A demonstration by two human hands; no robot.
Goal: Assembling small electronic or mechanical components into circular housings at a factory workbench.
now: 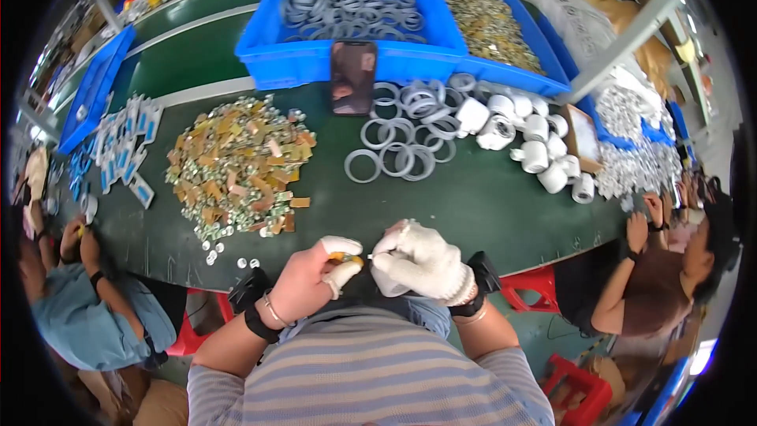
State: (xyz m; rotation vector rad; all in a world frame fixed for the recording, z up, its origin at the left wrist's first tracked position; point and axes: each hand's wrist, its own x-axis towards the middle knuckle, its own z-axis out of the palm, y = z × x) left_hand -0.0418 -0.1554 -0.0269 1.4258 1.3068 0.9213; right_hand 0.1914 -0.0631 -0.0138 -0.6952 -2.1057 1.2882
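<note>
My left hand (303, 280), bare except for white coverings on the thumb and a finger, is closed around a small yellow-orange piece (347, 258) at the table's near edge. Beside it, my right hand (418, 262) wears a white knitted glove. Its fingers are curled together, and what they grip is mostly hidden. The two hands almost meet. Ahead of my left hand lies a heap of small orange-and-green circuit boards (240, 162), with several small white discs (219, 248) by its near side. Clear grey plastic rings (363, 166) lie loose farther from my right hand.
White cylindrical housings (535, 156) sit at the right, near a pile of shiny small parts (639, 167). Blue bins (292, 54) stand behind, a dark phone (352, 79) leaning on one. Blue-and-white strips (128, 142) lie left. A person (102, 308) sits left, another (658, 292) right.
</note>
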